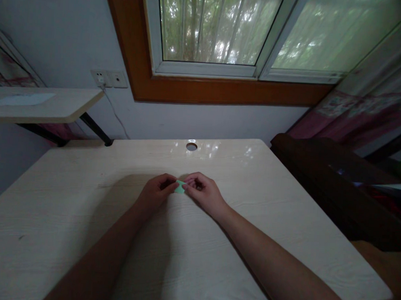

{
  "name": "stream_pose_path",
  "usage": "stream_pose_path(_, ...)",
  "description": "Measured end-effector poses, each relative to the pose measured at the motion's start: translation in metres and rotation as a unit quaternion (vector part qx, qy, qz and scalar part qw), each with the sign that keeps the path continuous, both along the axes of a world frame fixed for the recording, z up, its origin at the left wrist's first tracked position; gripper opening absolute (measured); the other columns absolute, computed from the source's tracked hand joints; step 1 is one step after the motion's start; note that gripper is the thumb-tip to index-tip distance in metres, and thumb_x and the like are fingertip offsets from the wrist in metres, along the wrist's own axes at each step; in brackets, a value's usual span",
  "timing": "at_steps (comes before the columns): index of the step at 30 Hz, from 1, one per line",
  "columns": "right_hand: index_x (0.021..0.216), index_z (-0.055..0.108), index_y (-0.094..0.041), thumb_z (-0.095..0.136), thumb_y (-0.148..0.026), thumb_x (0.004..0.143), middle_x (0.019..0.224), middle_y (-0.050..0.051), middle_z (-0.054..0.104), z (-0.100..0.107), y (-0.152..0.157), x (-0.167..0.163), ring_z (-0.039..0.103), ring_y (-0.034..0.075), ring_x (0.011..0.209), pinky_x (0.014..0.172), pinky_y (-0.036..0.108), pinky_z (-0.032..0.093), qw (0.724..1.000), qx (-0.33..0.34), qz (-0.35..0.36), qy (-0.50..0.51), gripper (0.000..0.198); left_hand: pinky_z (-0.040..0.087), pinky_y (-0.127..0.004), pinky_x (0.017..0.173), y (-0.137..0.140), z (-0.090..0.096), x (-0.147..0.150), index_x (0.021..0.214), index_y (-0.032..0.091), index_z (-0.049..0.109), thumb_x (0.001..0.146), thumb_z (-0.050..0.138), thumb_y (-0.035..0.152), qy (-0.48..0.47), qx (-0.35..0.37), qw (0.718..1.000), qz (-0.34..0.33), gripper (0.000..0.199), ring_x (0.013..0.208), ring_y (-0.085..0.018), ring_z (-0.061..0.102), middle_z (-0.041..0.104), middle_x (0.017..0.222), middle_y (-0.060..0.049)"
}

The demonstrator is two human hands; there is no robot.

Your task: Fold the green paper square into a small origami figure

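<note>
A small piece of light green paper [179, 188] is held between both hands, just above or on the pale wooden desk [202, 248]. My left hand [156, 190] pinches its left side between thumb and fingers. On the other side, my right hand [205, 193] grips the right edge with thumb and curled fingers. The fingertips cover part of the paper, so its full shape and any folds are hard to make out.
At the back edge of the desk is a round cable hole [191, 146]. A raised shelf [44, 106] on black legs stands at the back left, below a wall socket [109, 79] with a white cord. Dark brown furniture [319, 183] stands on the right, and a window [213, 30] is behind.
</note>
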State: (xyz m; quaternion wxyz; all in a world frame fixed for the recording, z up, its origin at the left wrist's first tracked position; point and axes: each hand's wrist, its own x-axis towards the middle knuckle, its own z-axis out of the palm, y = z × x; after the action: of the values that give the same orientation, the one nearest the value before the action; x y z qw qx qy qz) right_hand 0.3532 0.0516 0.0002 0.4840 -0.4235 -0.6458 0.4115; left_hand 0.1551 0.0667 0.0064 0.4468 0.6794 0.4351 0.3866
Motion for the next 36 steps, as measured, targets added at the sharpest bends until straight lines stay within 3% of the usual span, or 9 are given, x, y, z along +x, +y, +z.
stream_pose_path(6,0.096,0.065,-0.019,0.068,-0.033,0.084,0.078,0.002,0.064,0.002,-0.002,-0.001,0.057,0.012,0.068,0.062,0.024,0.048,1.000,0.022,0.006,-0.005,0.019,0.050,-0.025,0.066,0.001,-0.005,-0.001,0.087,0.017,0.068,0.083,0.064,0.039,-0.011,-0.008,1.000,0.010,0.023,0.069,-0.015,0.062,0.067,0.076,-0.002)
stream_pose_path(16,0.106,0.058,-0.022,0.070,-0.023,0.080,0.078,-0.002,0.064,-0.002,0.001,-0.002,0.057,0.012,0.067,0.063,0.024,0.045,0.999,-0.005,0.039,0.008,0.029,0.052,-0.026,0.066,0.004,-0.008,-0.002,0.083,0.017,0.065,0.080,0.067,0.038,-0.060,-0.042,0.997,0.019,0.021,0.067,-0.014,0.063,0.065,0.073,-0.001)
stream_pose_path(26,0.106,0.056,-0.022,0.068,-0.030,0.084,0.085,0.001,0.065,-0.006,0.004,0.000,0.059,0.014,0.074,0.067,0.027,0.045,0.996,-0.025,0.032,0.081,0.026,0.051,-0.025,0.068,0.001,-0.003,0.000,0.082,0.016,0.062,0.079,0.069,0.036,-0.066,-0.073,0.995,0.002,0.021,0.068,-0.014,0.065,0.068,0.072,-0.001)
stream_pose_path(36,0.103,0.056,-0.022,0.067,-0.031,0.084,0.086,0.002,0.066,-0.007,0.003,0.000,0.060,0.014,0.075,0.068,0.028,0.046,0.999,0.001,0.015,0.051,0.023,0.049,-0.024,0.068,-0.003,0.004,0.002,0.079,0.015,0.067,0.082,0.065,0.037,-0.063,-0.059,0.996,0.017,0.022,0.068,-0.014,0.063,0.068,0.071,-0.001)
